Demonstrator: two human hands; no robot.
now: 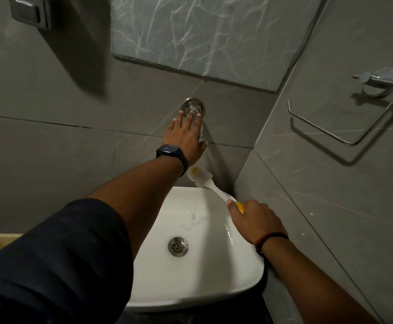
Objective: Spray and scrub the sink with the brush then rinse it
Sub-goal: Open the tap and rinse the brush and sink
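Note:
A white sink (pixel 190 284) is mounted in a corner, with a metal drain (pixel 178 246) in its wet basin. My right hand (pixel 256 222) grips the yellow end of a white brush (pixel 210 184). The brush head is raised above the sink's back rim, near the wall. My left hand (pixel 186 134) lies over the wall-mounted chrome tap (pixel 193 106), fingers stretched along it. The tap's spout is mostly hidden under the hand. A dark watch sits on my left wrist.
A mirror (pixel 209 36) hangs above the tap. An empty chrome paper holder (pixel 364 108) juts from the right wall. A metal fixture (pixel 30 12) sits at the top left. Grey tiled walls close in on the sink's back and right.

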